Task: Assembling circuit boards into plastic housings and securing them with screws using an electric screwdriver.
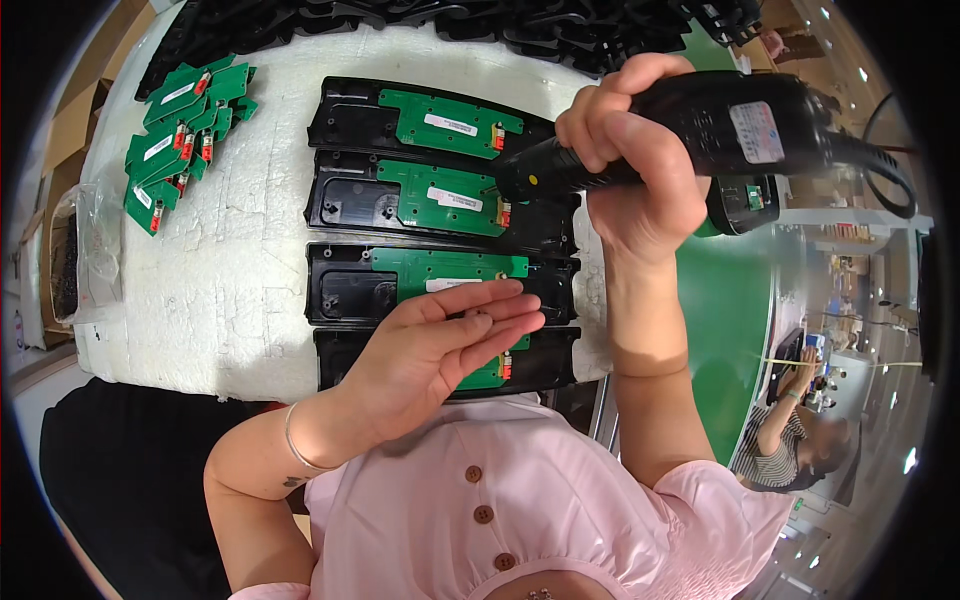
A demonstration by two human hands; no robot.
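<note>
Green circuit board (420,195) and black plastic housing (348,200), second from the top in a row of four, lay beneath the tip of a power driver (735,125) on the white table (250,310). The right hand (655,165) was clamped around the driver's dark body; the bit reached the board's right-hand edge, just above a red-and-white connector (503,214). Whether the bit was seated there could not be told.

The left hand (430,345) was palm up over the third board (430,264), fingers together and thumb near them. Whether it pinched any small item could not be determined; it gave the second housing no visible support.

Findings on method: the driver appeared slanted, although one view did not settle its angle. In the inspector's judgement, sound driver work at that spot called for the bit square to the board, light, steady pressure, and a stop as soon as resistance rose, since a slip could have scored the board or struck the connector. The free fingers would have served well bracing the housing's edge, clear of the bit. The driver's cable (880,165) hung to the right, away from the row, and was best kept there.
</note>
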